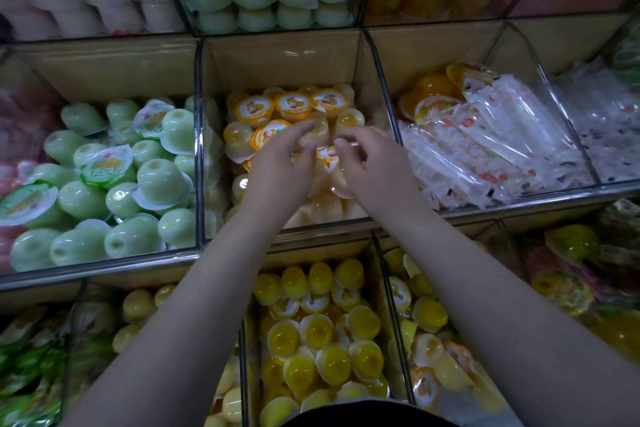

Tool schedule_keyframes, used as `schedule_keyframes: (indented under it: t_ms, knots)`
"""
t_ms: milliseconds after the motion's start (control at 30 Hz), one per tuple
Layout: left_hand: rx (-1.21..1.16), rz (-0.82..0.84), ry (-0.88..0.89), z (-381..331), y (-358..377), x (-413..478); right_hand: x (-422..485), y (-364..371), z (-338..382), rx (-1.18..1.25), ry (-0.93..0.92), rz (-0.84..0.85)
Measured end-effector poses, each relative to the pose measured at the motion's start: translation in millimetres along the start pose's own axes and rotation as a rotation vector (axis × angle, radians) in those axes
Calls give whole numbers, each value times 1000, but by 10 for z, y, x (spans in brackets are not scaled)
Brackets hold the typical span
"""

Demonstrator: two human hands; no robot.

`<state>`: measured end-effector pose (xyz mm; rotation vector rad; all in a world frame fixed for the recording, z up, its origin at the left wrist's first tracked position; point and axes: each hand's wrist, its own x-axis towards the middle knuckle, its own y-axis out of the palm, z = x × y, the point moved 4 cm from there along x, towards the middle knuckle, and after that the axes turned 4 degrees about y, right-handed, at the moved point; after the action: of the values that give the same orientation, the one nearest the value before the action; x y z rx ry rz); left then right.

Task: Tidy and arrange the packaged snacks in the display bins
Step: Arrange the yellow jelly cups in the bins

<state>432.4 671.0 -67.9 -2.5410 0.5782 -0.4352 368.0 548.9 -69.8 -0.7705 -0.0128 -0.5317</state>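
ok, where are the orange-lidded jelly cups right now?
Head view, centre bin of the middle row: the orange-lidded jelly cups lie between the green cups on the left and clear packets on the right.

We stretch both bare forearms forward from below, drawing them together toward the middle. Our left hand [280, 166] lies back-up, wrist straight, its fingers [304, 130] curled over a jelly cup [320, 132]. Our right hand [375, 166] sits just beside it, also back-up, fingers [349, 146] bent inward toward the left one. Whether they grip anything, we cannot tell.
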Motion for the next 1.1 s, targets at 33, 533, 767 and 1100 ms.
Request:
schedule_keyframes:
  t_ms: [33, 533, 767, 1100]
  knots:
    - [-154, -36, -44, -19, -24, -24, -31, -40, 1, 108, 27, -12]
    - [-901, 43, -223, -414, 387, -505, -590, -460, -97, 940, 252, 34]
    - [-966, 68, -244, -606, 746, -811, -898, -634, -402, 1044, 274, 65]
    - [-955, 91, -304, -704, 1300, -1159, -1234, -848, -967, 1075, 376, 78]
